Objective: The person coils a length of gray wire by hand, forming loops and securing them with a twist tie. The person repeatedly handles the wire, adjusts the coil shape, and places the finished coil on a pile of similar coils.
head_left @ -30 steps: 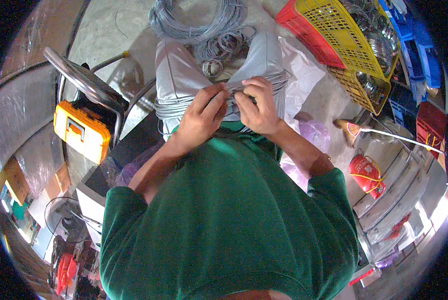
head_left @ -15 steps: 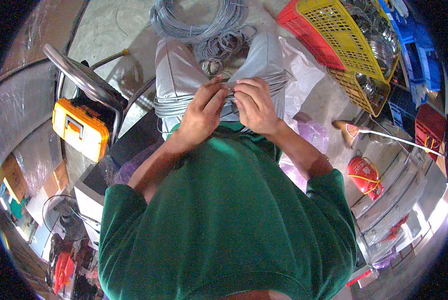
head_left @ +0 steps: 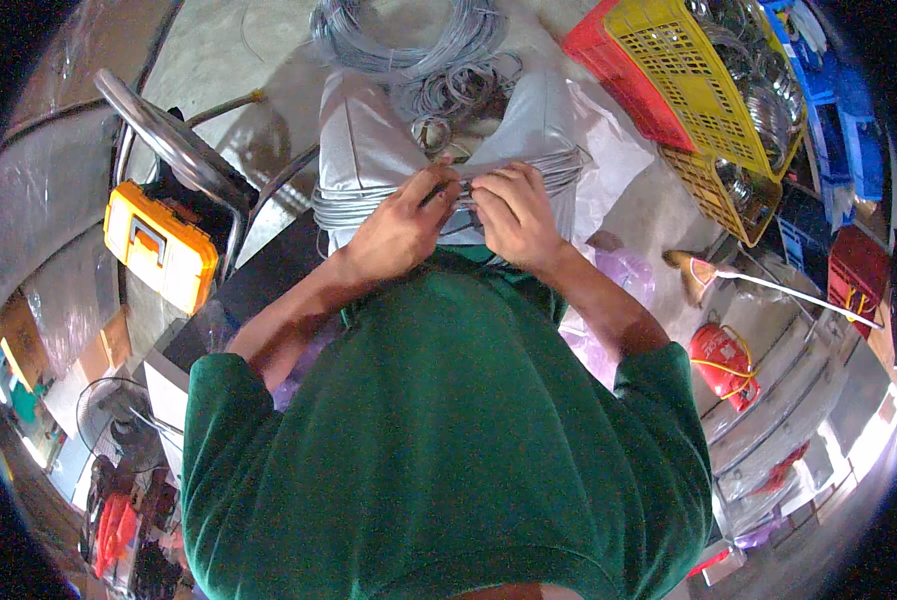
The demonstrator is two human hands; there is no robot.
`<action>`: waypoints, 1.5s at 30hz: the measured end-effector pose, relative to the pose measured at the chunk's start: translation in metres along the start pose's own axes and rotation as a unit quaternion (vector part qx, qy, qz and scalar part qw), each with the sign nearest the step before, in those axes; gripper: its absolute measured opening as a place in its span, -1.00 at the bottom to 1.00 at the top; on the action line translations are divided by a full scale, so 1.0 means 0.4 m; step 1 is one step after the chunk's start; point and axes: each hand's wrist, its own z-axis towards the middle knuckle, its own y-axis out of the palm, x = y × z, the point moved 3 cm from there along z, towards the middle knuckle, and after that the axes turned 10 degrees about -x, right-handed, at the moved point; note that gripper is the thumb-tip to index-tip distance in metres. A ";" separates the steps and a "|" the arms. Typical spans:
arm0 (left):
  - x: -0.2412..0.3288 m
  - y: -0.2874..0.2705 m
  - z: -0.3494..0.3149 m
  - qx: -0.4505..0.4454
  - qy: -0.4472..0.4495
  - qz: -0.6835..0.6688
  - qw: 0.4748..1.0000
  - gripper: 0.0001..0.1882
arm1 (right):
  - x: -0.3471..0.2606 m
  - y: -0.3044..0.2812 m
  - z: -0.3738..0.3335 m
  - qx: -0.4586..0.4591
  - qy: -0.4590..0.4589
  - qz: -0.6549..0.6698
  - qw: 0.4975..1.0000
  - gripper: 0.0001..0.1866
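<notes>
A coil of grey wire (head_left: 353, 208) lies across my thighs, its loops spreading out to both sides past my hands. My left hand (head_left: 400, 225) is closed at the middle of the coil, fingertips pinched together. Just beside it, my right hand (head_left: 518, 218) has its fingers curled over the same strands, the two sets of fingertips nearly meeting. What exactly lies between the fingertips is too small to make out. Beyond my knees, a larger coil of grey wire (head_left: 408, 58) rests on the floor, with a tangle of smaller wire loops (head_left: 458, 92) nearer me.
Yellow crates (head_left: 668, 70) holding metal coils and a red crate (head_left: 618, 75) stand at the far right. An orange toolbox (head_left: 160, 245) sits on a metal-framed chair (head_left: 158, 130) at left. A broom (head_left: 768, 282) and a red gas cylinder (head_left: 725, 366) are at right.
The view has shifted slightly. Both hands stay at the middle of the coil, with only small movements of the fingers, and my left elbow sits a little farther out.
</notes>
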 end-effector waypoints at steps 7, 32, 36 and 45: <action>0.008 -0.005 -0.014 -0.034 -0.043 -0.029 0.998 -0.70 | 0.001 0.012 -0.003 0.003 0.001 0.039 0.999 -0.72; -0.028 -0.052 0.041 -0.040 -0.131 -0.252 0.958 -0.79 | -0.011 0.001 -0.008 -0.035 0.061 -0.041 0.997 -0.67; -0.021 -0.053 0.039 -0.010 -0.158 -0.262 0.952 -0.77 | -0.008 -0.017 0.009 -0.030 0.051 -0.018 0.998 -0.69; 0.001 -0.005 0.004 0.003 -0.047 -0.033 0.998 -0.70 | 0.008 0.003 0.006 -0.061 0.076 0.066 0.993 -0.73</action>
